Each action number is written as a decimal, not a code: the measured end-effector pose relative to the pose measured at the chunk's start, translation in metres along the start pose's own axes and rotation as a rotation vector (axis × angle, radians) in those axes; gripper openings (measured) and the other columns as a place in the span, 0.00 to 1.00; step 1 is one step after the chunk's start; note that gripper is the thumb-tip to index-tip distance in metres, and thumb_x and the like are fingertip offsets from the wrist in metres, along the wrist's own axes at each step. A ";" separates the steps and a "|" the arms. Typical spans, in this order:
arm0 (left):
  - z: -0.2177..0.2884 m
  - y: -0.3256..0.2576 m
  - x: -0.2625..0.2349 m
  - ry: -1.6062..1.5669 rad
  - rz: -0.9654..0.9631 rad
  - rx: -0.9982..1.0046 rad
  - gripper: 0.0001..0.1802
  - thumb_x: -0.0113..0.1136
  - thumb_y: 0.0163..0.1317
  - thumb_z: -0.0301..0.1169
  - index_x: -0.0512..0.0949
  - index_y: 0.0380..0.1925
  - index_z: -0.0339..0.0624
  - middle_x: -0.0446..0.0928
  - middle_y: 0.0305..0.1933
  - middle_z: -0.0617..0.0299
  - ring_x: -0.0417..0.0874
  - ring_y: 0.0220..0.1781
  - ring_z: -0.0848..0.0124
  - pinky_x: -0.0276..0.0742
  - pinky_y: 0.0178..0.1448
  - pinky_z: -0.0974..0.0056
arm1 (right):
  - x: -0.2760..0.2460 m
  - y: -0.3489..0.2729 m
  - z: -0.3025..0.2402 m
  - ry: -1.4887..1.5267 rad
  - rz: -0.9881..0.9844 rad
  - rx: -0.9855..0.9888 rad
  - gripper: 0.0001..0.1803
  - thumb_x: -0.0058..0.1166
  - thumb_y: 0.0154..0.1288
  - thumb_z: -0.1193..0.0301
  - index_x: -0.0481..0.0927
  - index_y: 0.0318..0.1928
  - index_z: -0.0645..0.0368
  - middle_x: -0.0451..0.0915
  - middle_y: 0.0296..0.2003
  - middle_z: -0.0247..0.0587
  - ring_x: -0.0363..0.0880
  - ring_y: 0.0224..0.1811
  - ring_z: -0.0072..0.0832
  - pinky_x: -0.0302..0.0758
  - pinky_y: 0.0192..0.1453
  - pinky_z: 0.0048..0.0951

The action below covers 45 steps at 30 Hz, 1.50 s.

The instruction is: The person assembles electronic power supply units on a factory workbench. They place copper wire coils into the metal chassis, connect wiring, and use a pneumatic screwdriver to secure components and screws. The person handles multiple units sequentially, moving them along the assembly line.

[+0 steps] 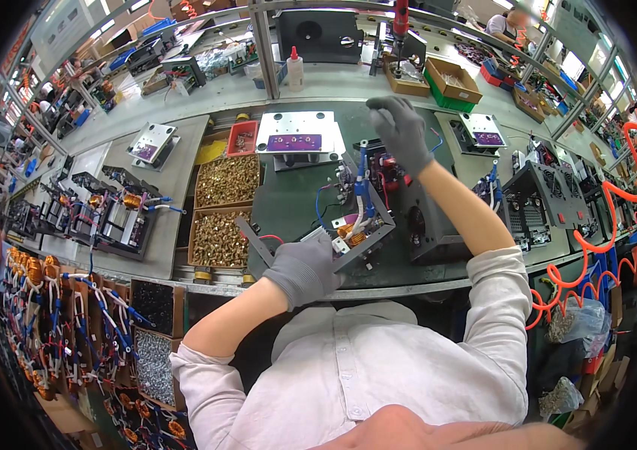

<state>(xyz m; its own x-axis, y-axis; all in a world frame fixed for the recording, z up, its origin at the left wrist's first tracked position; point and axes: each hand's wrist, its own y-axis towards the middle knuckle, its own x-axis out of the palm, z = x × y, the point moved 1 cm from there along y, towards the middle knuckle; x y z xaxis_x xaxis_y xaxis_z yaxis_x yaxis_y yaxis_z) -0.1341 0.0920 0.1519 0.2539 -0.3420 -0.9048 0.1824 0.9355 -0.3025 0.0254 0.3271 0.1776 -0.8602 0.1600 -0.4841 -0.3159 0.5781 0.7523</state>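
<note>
My left hand (303, 268), in a grey glove, is closed round the near edge of a black metal frame (367, 244). The frame lies tilted on the green bench mat and carries a purple circuit board, a copper coil and thick white and blue wires (362, 187). Above its far side my gloved right hand (401, 133) is raised, fingers stretched loosely to the left, with nothing seen in it. A blue-sleeved cable end stands just left of that wrist. Beyond it sits a silver metal plate (299, 127) with a purple board on its front.
Boxes of brass fasteners (224, 180) and a red tray (242, 138) stand left of the mat. Black housings (438, 217) are at the right. A white squeeze bottle (295, 71) stands behind. Orange coiled hoses (581, 277) hang at right; wired coils (48, 300) hang at lower left.
</note>
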 end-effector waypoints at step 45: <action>0.092 0.141 -0.063 -2.050 0.195 0.602 0.17 0.53 0.62 0.33 0.78 0.48 0.39 0.84 0.45 0.54 0.86 0.49 0.62 0.83 0.57 0.54 | -0.136 -0.111 0.019 0.231 -0.127 0.176 0.71 0.77 0.41 0.47 0.42 0.75 0.63 0.64 0.66 0.58 0.66 0.67 0.53 0.65 0.70 0.45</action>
<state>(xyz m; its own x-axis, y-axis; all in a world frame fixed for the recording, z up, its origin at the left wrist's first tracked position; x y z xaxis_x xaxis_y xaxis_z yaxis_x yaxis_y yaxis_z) -0.0370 0.2369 0.1937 0.6306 -0.2457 0.7362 0.1297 0.9686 0.2122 0.1850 0.2568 0.1516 -0.8928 -0.0971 -0.4399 -0.3703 0.7143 0.5939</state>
